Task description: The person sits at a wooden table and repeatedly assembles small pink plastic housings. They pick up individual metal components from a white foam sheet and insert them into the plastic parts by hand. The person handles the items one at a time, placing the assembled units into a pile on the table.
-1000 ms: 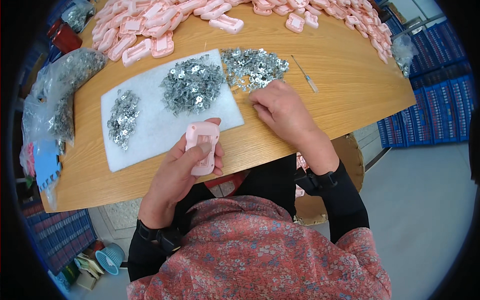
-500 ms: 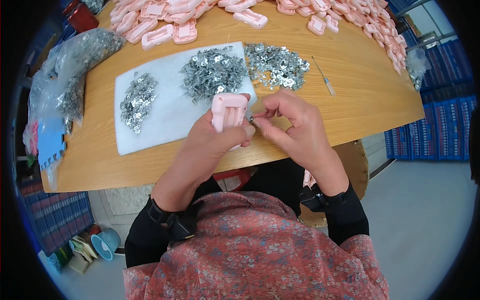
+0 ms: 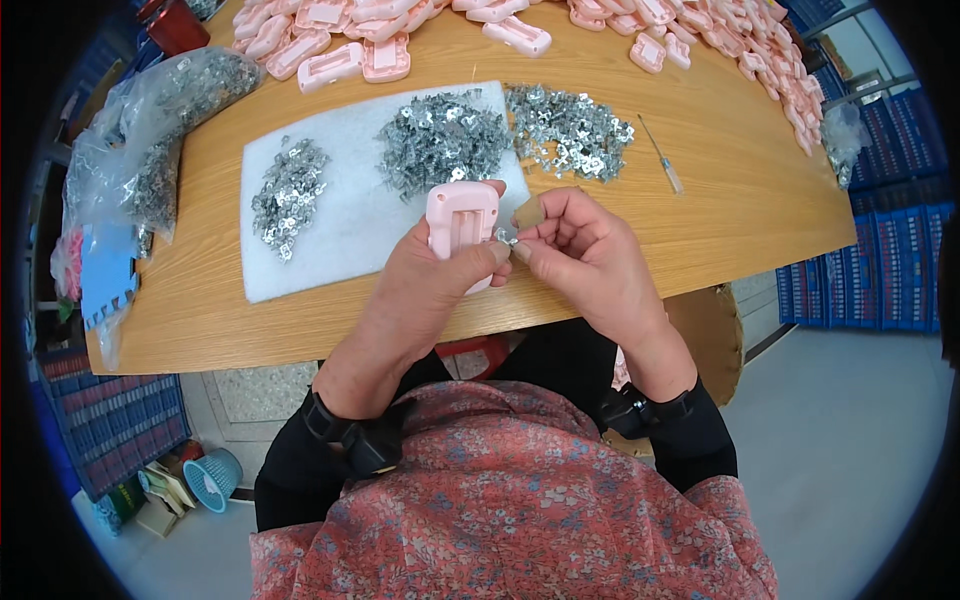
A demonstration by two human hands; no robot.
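My left hand (image 3: 425, 270) is closed round a pale pink plastic casing (image 3: 463, 203), held upright above the table's near edge. The casing has a recess with two long channels, like a battery compartment, and my left thumb lies across its lower part. Beside its right edge, my right hand (image 3: 585, 250) pinches a small shiny metal clip (image 3: 505, 237) between thumb and fingers. A tan covering (image 3: 528, 212) shows at a right fingertip. Behind the hands, heaps of like metal pieces lie on a white foam sheet (image 3: 350, 220): a large heap (image 3: 440, 140) and a smaller one (image 3: 288, 195).
Another metal heap (image 3: 570, 130) lies on the wooden table (image 3: 740, 215), left of a thin screwdriver (image 3: 662, 155). Many pink casings (image 3: 332, 68) crowd the far edge. A clear bag of metal parts (image 3: 160, 130) and a blue foam piece (image 3: 108, 270) sit at the left.
The small metal clip shows more plainly now, close against the casing's right side. My right fingers have turned, bringing the tan covering into view. The whole scene has shifted slightly right.
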